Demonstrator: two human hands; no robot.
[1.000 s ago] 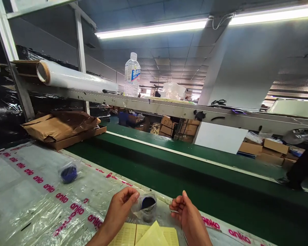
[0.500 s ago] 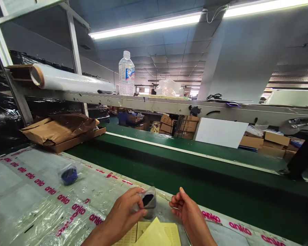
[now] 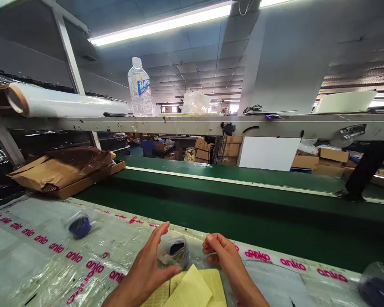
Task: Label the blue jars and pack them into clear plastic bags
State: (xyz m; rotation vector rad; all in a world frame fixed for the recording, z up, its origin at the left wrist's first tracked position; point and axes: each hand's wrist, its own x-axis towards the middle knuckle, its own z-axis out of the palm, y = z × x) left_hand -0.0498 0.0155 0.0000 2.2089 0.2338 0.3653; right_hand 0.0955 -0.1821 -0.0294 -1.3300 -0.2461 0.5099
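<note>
A dark blue item in a clear plastic bag [image 3: 178, 250] stands on the plastic-covered table between my hands; its exact kind is hard to make out. On its left side, my left hand [image 3: 153, 256] is open, thumb and fingers spread apart around the bag without gripping it. My right hand [image 3: 222, 251] is on the other side, apart from the bag, with fingers curled and thumb pressed to the index finger. Whatever it may pinch is hidden. Yellow paper slips [image 3: 192, 290] lie just in front of the bag, between my forearms.
Another bagged blue item [image 3: 80, 226] lies to the left, and a third bagged dark item [image 3: 379, 283] at the right edge. Behind the table runs a green conveyor belt [image 3: 192, 209]. Brown paper in a carton [image 3: 67, 168] sits far left. A shelf beam [image 3: 185, 126] carries a bottle [image 3: 140, 91].
My left hand has let go of the bagged item and spread its fingers. The right hand has closed thumb to finger and shifted slightly left in view. The whole view has turned to the right.
</note>
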